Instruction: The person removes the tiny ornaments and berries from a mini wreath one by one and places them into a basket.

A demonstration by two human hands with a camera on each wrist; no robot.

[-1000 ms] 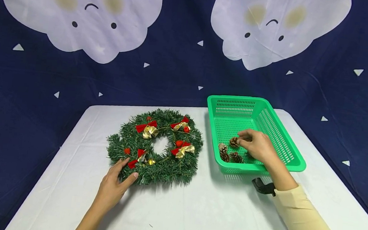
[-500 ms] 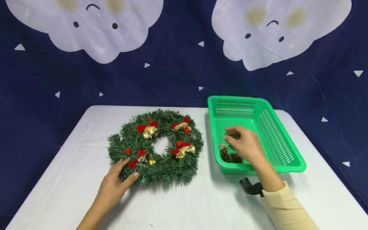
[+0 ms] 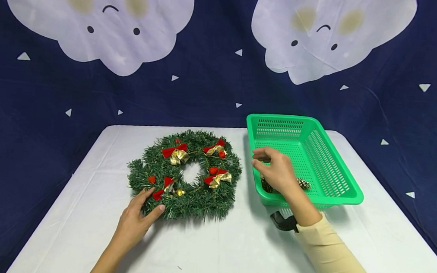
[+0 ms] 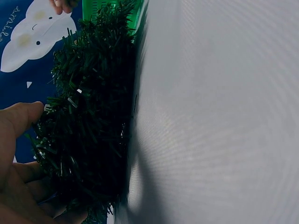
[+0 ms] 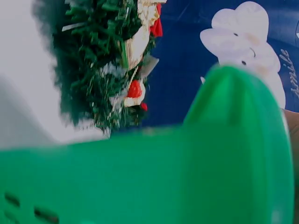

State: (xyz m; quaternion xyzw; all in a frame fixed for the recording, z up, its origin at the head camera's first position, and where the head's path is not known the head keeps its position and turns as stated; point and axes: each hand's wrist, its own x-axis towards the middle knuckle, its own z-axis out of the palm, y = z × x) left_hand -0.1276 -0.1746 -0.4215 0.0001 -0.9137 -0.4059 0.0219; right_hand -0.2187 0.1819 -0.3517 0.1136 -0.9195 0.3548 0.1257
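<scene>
A green Christmas wreath (image 3: 192, 208) with red and gold bows lies on the white table. My left hand (image 3: 133, 220) holds its near left edge, greenery between thumb and fingers; the left wrist view shows the fingers (image 4: 42, 189) partly buried in the tinsel. To the right, my right hand (image 3: 275, 172) is raised over the near left part of a green plastic basket (image 3: 337, 164), its thumb and fingers bent towards each other. I cannot tell whether a pine cone is between them. Below the hand, pine cones (image 3: 303, 184) show in the basket, partly covered by hand and wrist.
The white-clothed table (image 3: 200, 256) runs up to a dark blue curtain (image 3: 206, 100) printed with clouds. In the right wrist view the basket's wall (image 5: 140, 177) fills the lower part, with the wreath (image 5: 103, 70) beyond. A black strap piece (image 3: 284, 221) hangs from the right wrist.
My right hand has moved left over the basket, from beside a pine cone to near the left rim. Pine cones at its right have come into sight. The left hand and wreath stay still.
</scene>
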